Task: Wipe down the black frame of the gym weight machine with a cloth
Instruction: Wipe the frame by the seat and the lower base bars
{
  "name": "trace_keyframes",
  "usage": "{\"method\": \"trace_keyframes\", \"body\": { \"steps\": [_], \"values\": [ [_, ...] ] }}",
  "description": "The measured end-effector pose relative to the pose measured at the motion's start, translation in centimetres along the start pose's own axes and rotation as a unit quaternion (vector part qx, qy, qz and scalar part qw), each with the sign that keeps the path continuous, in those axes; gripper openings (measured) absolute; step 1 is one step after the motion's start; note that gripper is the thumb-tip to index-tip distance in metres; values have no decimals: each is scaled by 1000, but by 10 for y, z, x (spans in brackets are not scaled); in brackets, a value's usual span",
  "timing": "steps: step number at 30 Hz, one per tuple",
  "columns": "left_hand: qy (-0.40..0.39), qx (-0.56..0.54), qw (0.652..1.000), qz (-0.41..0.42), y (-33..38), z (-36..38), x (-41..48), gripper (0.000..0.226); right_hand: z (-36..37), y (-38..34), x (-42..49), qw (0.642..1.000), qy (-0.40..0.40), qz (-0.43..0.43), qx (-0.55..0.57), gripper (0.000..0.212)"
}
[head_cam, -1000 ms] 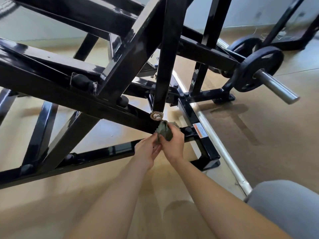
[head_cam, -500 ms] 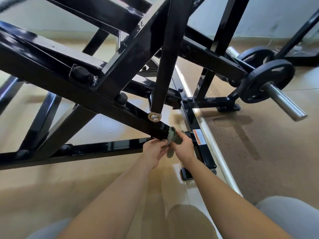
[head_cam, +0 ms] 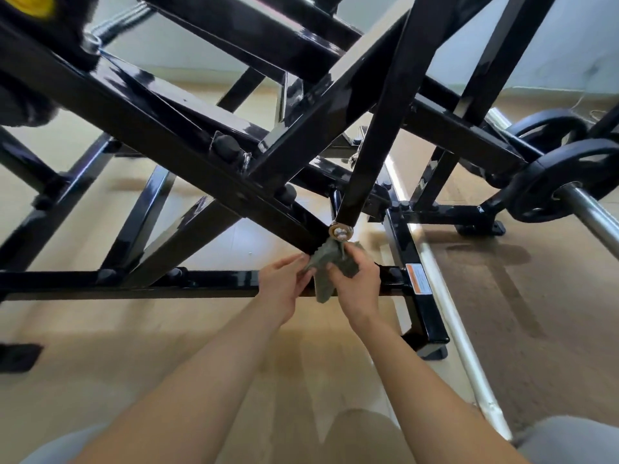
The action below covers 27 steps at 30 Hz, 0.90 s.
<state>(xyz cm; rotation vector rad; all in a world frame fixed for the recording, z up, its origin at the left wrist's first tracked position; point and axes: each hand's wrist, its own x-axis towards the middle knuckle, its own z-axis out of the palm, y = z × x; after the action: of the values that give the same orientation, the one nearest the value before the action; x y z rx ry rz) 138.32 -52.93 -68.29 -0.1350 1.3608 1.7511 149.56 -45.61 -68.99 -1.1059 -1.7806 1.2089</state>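
The black frame [head_cam: 187,162] of the weight machine fills the view with crossing glossy beams. A grey-green cloth [head_cam: 330,267] is bunched at the low end of the long diagonal beam, just under a brass-washered bolt [head_cam: 341,232]. My left hand [head_cam: 283,284] pinches the cloth's left edge with its fingertips. My right hand [head_cam: 356,283] grips the cloth from the right, thumb on top. A strip of cloth hangs down between both hands, in front of the horizontal base bar [head_cam: 150,283].
A black weight plate [head_cam: 549,182] sits on a steel sleeve [head_cam: 593,219] at the right. A silver floor strip [head_cam: 465,349] runs beside the base foot with its orange warning label [head_cam: 418,279]. A coil spring [head_cam: 117,20] shows top left. My grey-clad knees are at the bottom corners.
Both hands stayed at the low end of the diagonal beam with the cloth, shifting it slightly around the bolt. The camera moved closer and tilted upward.
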Motion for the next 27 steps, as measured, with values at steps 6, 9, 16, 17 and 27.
{"method": "trace_keyframes", "body": {
  "steps": [6, 9, 16, 17, 27],
  "values": [
    [60, -124, 990, 13, 23, -5, -3, 23, 23, -13, -20, 1000, 20, -15, 11, 53],
    [51, -219, 974, 9, 34, -9, -4, 23, 30, -18, -29, 999, 28, -28, -31, 64],
    [-96, -58, 993, 18, 34, -6, -30, 39, 47, -30, -42, 993, 14, -88, -75, 61],
    [-103, -54, 993, 23, 35, -5, -33, 43, 49, -32, -43, 992, 19, -98, -80, 59],
    [68, -161, 980, 95, 71, -8, -63, 17, 61, -68, -52, 977, 26, -213, -11, 47]
  ]
}}
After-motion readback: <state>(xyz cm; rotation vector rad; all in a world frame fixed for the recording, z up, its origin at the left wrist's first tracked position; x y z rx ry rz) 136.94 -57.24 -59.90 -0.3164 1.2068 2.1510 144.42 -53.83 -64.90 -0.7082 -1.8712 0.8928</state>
